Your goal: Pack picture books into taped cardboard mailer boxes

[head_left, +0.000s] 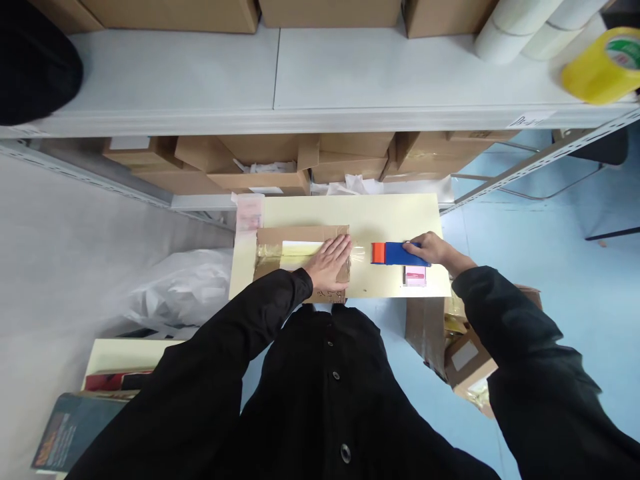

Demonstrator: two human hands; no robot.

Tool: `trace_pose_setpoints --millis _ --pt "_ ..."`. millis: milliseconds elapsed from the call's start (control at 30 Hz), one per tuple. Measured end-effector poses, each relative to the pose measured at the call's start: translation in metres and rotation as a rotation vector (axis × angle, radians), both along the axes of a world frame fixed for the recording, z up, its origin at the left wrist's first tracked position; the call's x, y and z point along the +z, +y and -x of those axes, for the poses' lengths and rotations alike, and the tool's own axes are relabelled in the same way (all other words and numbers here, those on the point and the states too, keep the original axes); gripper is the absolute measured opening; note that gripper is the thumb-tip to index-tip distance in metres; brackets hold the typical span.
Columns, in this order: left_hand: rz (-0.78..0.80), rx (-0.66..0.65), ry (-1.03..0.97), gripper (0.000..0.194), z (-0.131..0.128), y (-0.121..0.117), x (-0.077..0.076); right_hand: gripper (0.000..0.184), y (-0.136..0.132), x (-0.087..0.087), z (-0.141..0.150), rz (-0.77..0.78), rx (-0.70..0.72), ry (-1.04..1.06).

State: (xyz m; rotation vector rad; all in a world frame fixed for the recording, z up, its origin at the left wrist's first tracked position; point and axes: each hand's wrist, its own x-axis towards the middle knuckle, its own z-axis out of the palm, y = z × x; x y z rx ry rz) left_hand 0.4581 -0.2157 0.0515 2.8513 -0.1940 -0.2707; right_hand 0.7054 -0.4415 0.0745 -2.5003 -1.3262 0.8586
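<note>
My left hand (329,262) lies flat on the right part of a cardboard box (270,272), fingers stretched out together and pointing up and right. Yellowish tape and a white strip (302,248) show on the box's upper face, and dark handwriting is at its near edge. My right hand (429,249) is closed around the right end of a blue tape dispenser (397,253) with an orange front. Between box and dispenser there is a shiny streak that looks like clear tape (358,253). A small pink-and-white box (415,276) sits just below the dispenser.
The pale yellow table (300,212) stands against a metal shelf (350,117) with cartons (260,175) below. Yellow tape rolls (600,67) rest on the upper shelf. An open carton (425,333) is on the floor at right, a white plastic bag (180,290) at left.
</note>
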Motion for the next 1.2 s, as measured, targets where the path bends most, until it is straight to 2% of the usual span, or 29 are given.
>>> trace_pose_setpoints --millis 133,233,367,467,600,700,767,867,967,1100,1200 --pt "0.006 0.007 -0.003 0.104 0.001 -0.001 0.003 0.056 0.028 0.017 0.021 0.233 0.015 -0.151" --pt "-0.002 0.010 -0.011 0.104 0.003 -0.001 0.005 0.061 0.059 0.031 0.049 0.328 -0.002 -0.249" --pt "0.001 0.004 -0.030 0.096 0.003 -0.002 0.008 0.062 0.092 0.049 0.080 0.310 0.017 -0.313" --pt "0.013 0.014 -0.045 0.086 0.002 -0.003 0.010 0.056 0.106 0.057 0.089 0.297 0.024 -0.321" --pt "0.033 0.027 -0.084 0.080 0.000 -0.005 0.012 0.048 0.113 0.056 0.097 0.318 0.032 -0.339" --pt "0.043 0.029 -0.101 0.077 0.000 -0.006 0.012 0.036 0.109 0.045 0.107 0.358 0.131 -0.358" --pt "0.048 0.025 -0.103 0.077 0.000 -0.006 0.012 0.036 0.100 0.039 0.111 0.375 0.137 -0.358" --pt "0.044 0.029 -0.107 0.075 -0.001 -0.007 0.010 0.051 0.080 0.039 0.103 0.332 -0.039 -0.459" --pt "0.041 0.027 -0.095 0.073 -0.004 -0.007 0.009 0.059 0.058 0.048 0.086 0.272 -0.238 -0.558" --pt "0.104 0.020 -0.069 0.087 -0.008 -0.004 0.013 0.057 0.030 0.053 0.074 0.220 -0.473 -0.530" --pt "0.194 0.027 -0.085 0.097 -0.003 0.006 0.022 0.047 0.016 0.044 0.082 0.194 -0.552 -0.427"
